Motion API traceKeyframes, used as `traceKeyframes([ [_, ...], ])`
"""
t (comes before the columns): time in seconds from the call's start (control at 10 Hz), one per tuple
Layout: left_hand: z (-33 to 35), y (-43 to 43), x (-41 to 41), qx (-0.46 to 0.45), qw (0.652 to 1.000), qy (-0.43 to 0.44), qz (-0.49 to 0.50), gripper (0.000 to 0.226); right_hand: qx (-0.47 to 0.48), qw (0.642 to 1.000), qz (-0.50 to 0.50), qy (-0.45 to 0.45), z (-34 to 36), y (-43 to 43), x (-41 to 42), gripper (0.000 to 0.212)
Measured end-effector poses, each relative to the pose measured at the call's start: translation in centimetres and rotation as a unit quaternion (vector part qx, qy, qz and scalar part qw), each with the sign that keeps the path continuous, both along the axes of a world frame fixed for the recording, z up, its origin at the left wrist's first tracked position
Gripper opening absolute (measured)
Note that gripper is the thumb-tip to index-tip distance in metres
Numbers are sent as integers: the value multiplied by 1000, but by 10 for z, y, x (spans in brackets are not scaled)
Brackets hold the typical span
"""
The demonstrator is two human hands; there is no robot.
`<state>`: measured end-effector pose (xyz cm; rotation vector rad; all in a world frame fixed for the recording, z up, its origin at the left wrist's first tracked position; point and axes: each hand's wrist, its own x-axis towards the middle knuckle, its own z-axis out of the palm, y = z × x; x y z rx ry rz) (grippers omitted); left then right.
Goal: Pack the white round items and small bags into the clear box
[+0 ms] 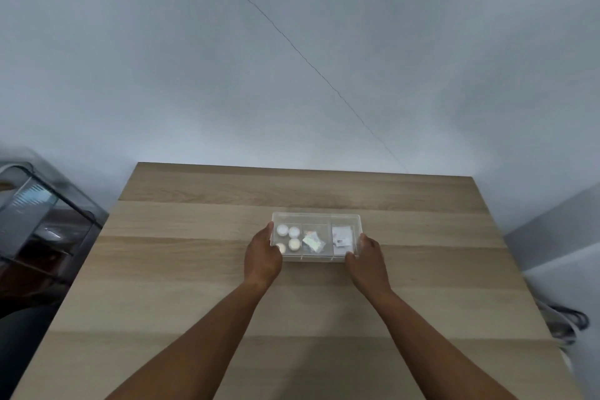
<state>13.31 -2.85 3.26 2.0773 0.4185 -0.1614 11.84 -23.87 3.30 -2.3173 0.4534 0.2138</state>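
Observation:
A clear box (316,217) with three compartments sits on the wooden table (194,269). Several white round items (293,232) lie in its left compartment. A small shiny bag (313,242) is in the middle one, and a white bag (341,236) lies in the right one. My left hand (262,253) grips the box's left end, thumb over the rim. My right hand (365,255) grips its right front corner.
A wall stands just behind the table's far edge. To the left of the table is a dark transparent container (42,214) on a stand. Cables (565,321) lie on the floor at the right.

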Motion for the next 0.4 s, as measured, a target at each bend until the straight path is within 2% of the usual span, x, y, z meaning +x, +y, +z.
traceKeyframes([
  [0.2,-7,6,-15,43,998,-33,41,53,32,997,-43,-48,-2,-10,-9,52],
  [0.3,-15,16,-28,104,992,-53,37,47,-1,998,-43,-44,-12,-23,-22,52],
  [0.4,-42,29,-40,221,974,-50,-5,50,-49,997,-41,-51,-30,-35,-30,51],
])
